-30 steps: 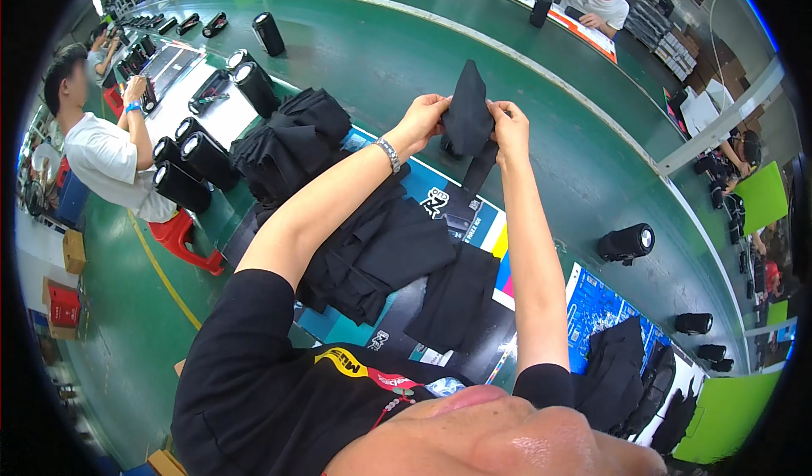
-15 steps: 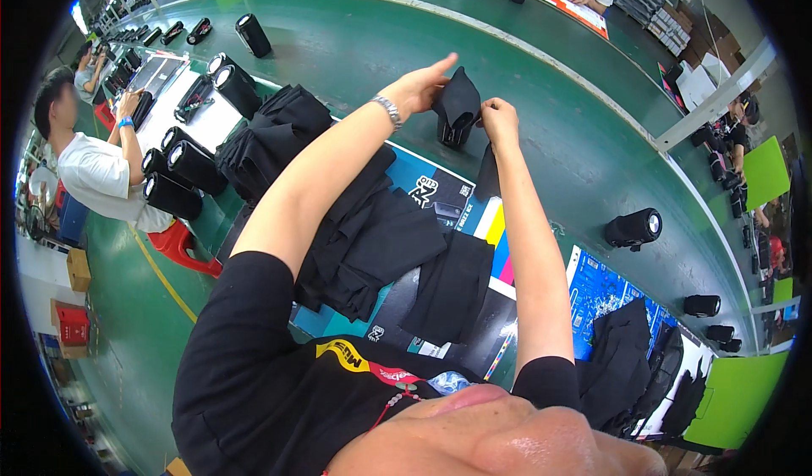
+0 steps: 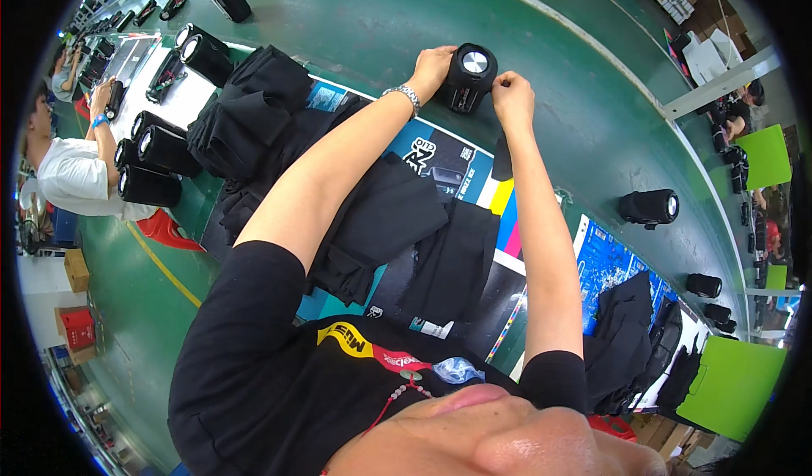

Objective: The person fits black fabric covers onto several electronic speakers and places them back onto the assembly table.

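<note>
A black cylindrical speaker (image 3: 467,95) stands on the green conveyor belt, its round silver end facing up. My left hand (image 3: 432,71) is closed against its left side. At the speaker's right edge my right hand (image 3: 513,101) pinches something small and dark that I cannot make out. Nearer me, black fabric pieces (image 3: 385,214) lie in layers over the printed board, with one folded piece (image 3: 452,260) to their right. A bigger heap of black fabric (image 3: 254,112) rises beyond my left forearm.
Several black speakers (image 3: 169,150) stand at the left, near a seated person in a white shirt (image 3: 76,176). Another speaker (image 3: 650,208) lies on the belt (image 3: 575,129) at the right. More black fabric (image 3: 622,324) lies at the right, by a green panel (image 3: 732,387).
The loose black fabric that stood up over the speaker is gone from above it, and the silver end now shows. My left hand has turned from outstretched fingers to a closed grip.
</note>
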Available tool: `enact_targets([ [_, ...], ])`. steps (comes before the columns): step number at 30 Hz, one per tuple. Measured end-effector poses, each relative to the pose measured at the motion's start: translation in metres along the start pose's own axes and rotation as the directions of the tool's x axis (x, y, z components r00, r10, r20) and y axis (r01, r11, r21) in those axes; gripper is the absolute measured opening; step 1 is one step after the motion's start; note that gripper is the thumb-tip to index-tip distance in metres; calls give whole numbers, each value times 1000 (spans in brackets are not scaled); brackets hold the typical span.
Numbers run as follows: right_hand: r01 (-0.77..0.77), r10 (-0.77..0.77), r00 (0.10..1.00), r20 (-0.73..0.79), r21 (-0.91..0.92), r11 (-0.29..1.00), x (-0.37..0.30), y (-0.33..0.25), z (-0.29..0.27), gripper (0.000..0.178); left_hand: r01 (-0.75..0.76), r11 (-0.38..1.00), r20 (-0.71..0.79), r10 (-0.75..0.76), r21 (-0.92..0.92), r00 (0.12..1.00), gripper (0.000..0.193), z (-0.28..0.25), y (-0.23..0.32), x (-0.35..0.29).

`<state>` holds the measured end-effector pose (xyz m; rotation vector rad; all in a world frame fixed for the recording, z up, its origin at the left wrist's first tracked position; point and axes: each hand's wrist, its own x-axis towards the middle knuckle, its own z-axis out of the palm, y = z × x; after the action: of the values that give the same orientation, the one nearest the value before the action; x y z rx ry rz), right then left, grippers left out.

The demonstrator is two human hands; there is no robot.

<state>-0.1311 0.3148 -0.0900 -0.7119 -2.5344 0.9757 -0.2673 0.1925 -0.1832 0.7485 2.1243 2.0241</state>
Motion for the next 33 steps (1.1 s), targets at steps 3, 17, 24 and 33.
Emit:
enact_targets([
  [3, 35, -34, 999, -24, 19, 999, -8, -5, 9, 17, -34, 854, -87, -12, -519, 996, 29, -15, -51, 17],
  [17, -31, 27, 999, -40, -99, 995, -13, 24, -10, 13, -65, 995, -21, 67, 69, 998, 41, 23, 142, -37],
  [24, -146, 142, 989, 35, 270, 952, -26, 32, -47, 64, -160, 837, -9, 193, 523, 981, 57, 9, 182, -41],
  [33, 123, -68, 992, -104, 899, 419, -49, -7, -83, 44, 338, 936, 92, -329, -97, 940, 47, 15, 182, -86],
])
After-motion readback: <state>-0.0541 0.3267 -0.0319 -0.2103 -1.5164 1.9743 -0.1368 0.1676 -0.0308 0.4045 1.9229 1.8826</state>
